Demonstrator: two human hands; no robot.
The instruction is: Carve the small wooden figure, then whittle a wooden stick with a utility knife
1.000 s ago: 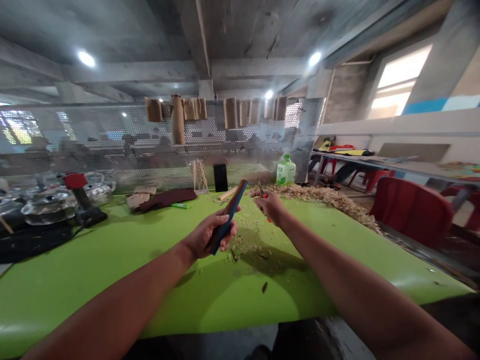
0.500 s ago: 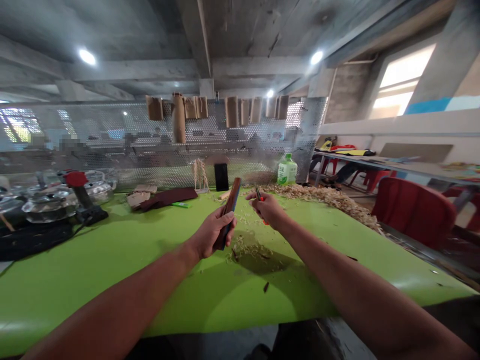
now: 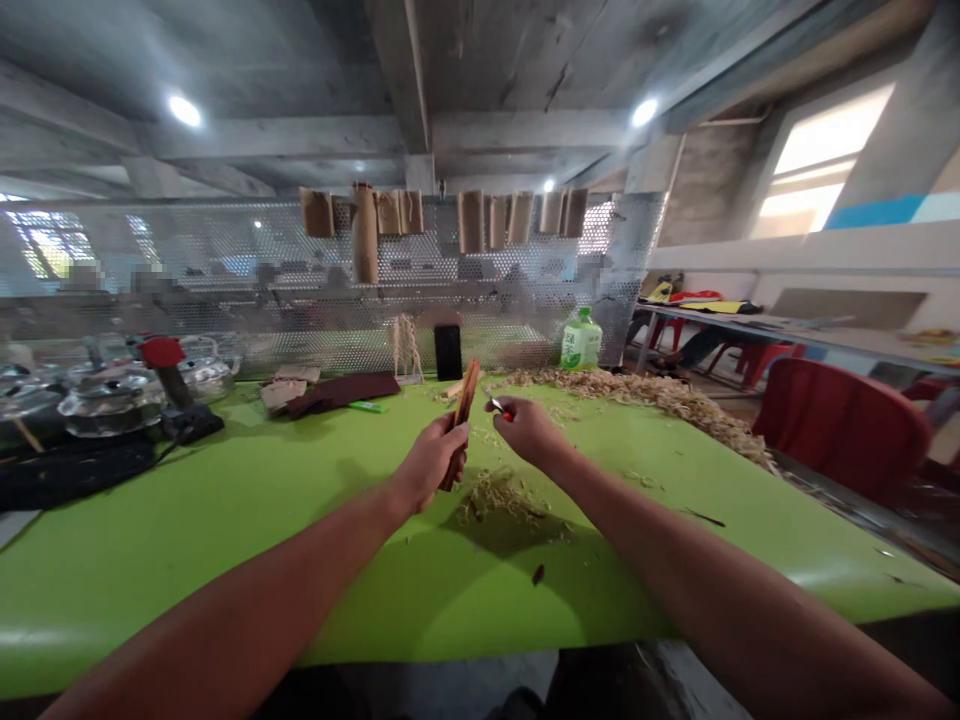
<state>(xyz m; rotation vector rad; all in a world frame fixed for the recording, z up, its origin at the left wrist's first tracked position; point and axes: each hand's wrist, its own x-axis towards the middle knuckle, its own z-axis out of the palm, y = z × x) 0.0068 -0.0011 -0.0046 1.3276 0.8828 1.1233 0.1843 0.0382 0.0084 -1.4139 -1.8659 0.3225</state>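
Observation:
My left hand (image 3: 431, 462) is closed round the lower end of a long flat wooden strip (image 3: 463, 400), held nearly upright above the green table (image 3: 187, 540). My right hand (image 3: 525, 430) is closed on a small knife with a red handle (image 3: 502, 408), its blade pointing toward the strip's upper part. A small heap of wood shavings (image 3: 502, 497) lies on the table just under both hands.
A long ridge of shavings (image 3: 660, 395) runs along the table's far right. A green bottle (image 3: 580, 341), a black block (image 3: 448, 351) and a dark cloth (image 3: 345, 392) stand by the perforated metal screen. Metal pots and a red-topped tool (image 3: 166, 378) sit at the left. Red chairs (image 3: 844, 428) are at the right.
My left hand has turned the strip from a slant with its blue face showing to nearly upright and edge-on. My right hand with the knife has moved left, closer to the strip.

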